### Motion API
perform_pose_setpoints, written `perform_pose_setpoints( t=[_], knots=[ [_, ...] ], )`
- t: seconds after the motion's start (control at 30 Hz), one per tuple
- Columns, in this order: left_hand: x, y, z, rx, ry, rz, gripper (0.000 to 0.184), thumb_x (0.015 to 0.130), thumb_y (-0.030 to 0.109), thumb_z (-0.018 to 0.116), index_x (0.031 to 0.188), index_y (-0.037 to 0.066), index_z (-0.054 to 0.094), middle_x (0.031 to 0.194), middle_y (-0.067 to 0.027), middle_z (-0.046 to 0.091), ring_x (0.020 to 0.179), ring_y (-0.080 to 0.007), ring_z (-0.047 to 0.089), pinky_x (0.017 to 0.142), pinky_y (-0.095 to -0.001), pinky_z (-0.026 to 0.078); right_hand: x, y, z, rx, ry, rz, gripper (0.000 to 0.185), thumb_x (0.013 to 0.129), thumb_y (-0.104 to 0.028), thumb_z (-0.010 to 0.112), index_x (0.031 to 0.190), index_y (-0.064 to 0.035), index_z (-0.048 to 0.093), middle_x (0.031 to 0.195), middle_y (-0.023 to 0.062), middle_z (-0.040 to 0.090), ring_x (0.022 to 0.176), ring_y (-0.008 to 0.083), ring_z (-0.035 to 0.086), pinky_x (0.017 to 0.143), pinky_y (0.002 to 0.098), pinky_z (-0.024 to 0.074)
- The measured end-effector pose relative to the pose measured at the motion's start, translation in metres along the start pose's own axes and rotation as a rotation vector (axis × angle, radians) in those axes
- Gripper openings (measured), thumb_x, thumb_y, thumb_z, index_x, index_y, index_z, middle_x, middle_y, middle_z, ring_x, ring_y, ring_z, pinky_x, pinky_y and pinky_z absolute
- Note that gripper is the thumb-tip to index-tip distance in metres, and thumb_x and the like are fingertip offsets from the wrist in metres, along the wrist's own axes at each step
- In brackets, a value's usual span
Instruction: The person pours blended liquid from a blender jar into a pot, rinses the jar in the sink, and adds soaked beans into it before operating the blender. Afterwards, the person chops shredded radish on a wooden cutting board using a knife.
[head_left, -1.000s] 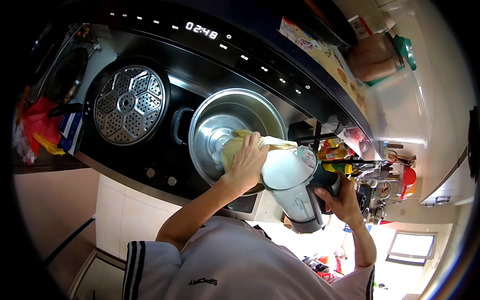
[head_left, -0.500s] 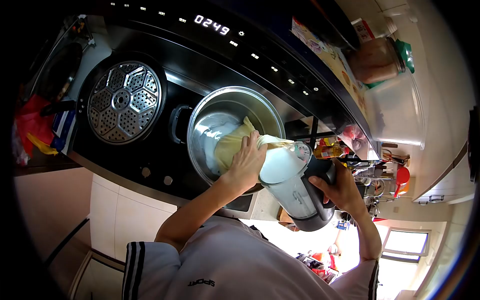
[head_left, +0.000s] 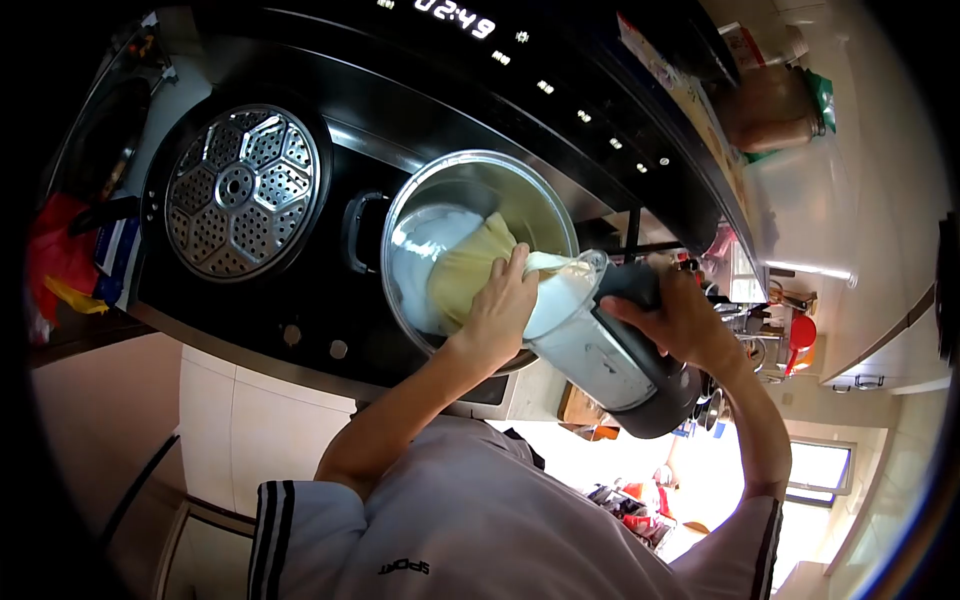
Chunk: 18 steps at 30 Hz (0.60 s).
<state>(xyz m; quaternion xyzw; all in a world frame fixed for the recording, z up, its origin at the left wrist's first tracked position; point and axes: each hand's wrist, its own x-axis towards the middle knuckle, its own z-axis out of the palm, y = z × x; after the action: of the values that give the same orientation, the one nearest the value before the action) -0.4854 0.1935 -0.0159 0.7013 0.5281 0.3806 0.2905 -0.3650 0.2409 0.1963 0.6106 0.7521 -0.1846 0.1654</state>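
A large steel pot [head_left: 545, 205] stands on the stove with milky white liquid [head_left: 415, 245] inside. A pale yellow cloth bag [head_left: 465, 272] hangs into it. My left hand [head_left: 500, 305] is closed on the bag's edge at the pot's near right side. My right hand [head_left: 685, 320] grips the dark handle of a clear blender jug [head_left: 605, 365], tilted with its mouth at the cloth's opening. White liquid lies at the jug's lip and seems to run into the bag. The fingertips of my left hand are partly hidden by the cloth.
Left of the pot, a perforated steel steamer plate [head_left: 240, 190] sits on the other burner. The pot's black side handle [head_left: 360, 232] points towards it. Above runs a black range hood [head_left: 560, 120] with a lit display. A red bag [head_left: 65, 250] lies at far left.
My right hand has raised the jug's base and tipped it further towards the pot. My left hand stays on the cloth bag. The view has shifted slightly.
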Motion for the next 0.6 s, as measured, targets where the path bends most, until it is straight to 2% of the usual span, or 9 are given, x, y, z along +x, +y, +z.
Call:
perform_pose_setpoints(
  t=[0.17,0.27,0.4,0.43,0.5,0.53,0.6],
  knots=[
    [-0.002,-0.01,0.0,-0.049,-0.016,0.022,0.045,0.058,-0.014,0.067,0.101,-0.007,0.053,0.127,-0.0217,0.036,0.105,-0.0365,0.049,0.088,-0.0372,0.05,0.016,-0.01,0.003,-0.189,-0.012,-0.153,0.063,0.079,-0.054,0.069,0.095,0.0058,0.057,0.081,0.0247,0.064,0.08,0.0378,0.067,0.069,0.0429,0.0528],
    [-0.002,-0.016,0.001,-0.031,-0.01,0.062,0.044,0.058,-0.014,0.067,0.099,-0.007,0.053,0.126,-0.022,0.037,0.104,-0.0369,0.049,0.088,-0.0376,0.049,0.026,-0.018,0.007,-0.133,0.01,-0.14,0.062,0.081,-0.052,0.068,0.096,0.0067,0.057,0.086,0.0236,0.062,0.08,0.0341,0.066,0.067,0.0408,0.053],
    [-0.004,-0.022,0.006,-0.07,0.01,0.1,0.037,0.063,-0.013,0.064,0.098,-0.006,0.053,0.122,-0.0221,0.039,0.101,-0.0379,0.05,0.086,-0.0405,0.048,0.037,-0.019,0.013,-0.238,0.015,-0.282,0.068,0.079,-0.054,0.068,0.097,0.0105,0.057,0.085,0.0223,0.063,0.078,0.0328,0.066,0.067,0.0405,0.0533],
    [-0.004,-0.025,0.006,-0.045,0.01,0.122,0.035,0.066,-0.01,0.063,0.099,-0.005,0.053,0.121,-0.0222,0.04,0.1,-0.0378,0.05,0.085,-0.0419,0.048,0.038,-0.023,0.017,-0.258,0.042,-0.239,0.069,0.079,-0.055,0.068,0.098,0.0113,0.057,0.084,0.0219,0.063,0.074,0.032,0.067,0.066,0.0398,0.0539],
    [-0.006,-0.028,0.011,-0.05,0.019,0.146,0.036,0.067,-0.008,0.064,0.101,-0.004,0.053,0.12,-0.0217,0.041,0.099,-0.0377,0.051,0.084,-0.0426,0.049,0.053,-0.038,0.016,-0.2,-0.142,0.006,0.07,0.078,-0.058,0.067,0.112,0.0029,0.055,0.085,0.0177,0.064,0.055,0.0208,0.066,0.038,0.0286,0.0508],
    [-0.007,-0.03,0.012,-0.051,0.027,0.155,0.037,0.067,-0.007,0.065,0.101,-0.004,0.053,0.12,-0.0215,0.042,0.099,-0.0376,0.051,0.083,-0.043,0.049,0.057,-0.047,0.015,-0.234,-0.172,0.009,0.069,0.078,-0.058,0.067,0.107,0.0042,0.056,0.081,0.0174,0.064,0.052,0.0202,0.064,0.038,0.0288,0.0507],
    [-0.008,-0.033,0.009,-0.078,-0.086,0.102,0.051,0.069,0.0,0.069,0.115,0.0,0.046,0.123,-0.0223,0.043,0.107,-0.0403,0.048,0.09,-0.0455,0.044,0.062,-0.059,0.016,-0.306,-0.231,0.009,0.068,0.078,-0.058,0.067,0.097,0.0067,0.057,0.074,0.0169,0.064,0.046,0.0191,0.062,0.038,0.0293,0.0505]
  ],
)
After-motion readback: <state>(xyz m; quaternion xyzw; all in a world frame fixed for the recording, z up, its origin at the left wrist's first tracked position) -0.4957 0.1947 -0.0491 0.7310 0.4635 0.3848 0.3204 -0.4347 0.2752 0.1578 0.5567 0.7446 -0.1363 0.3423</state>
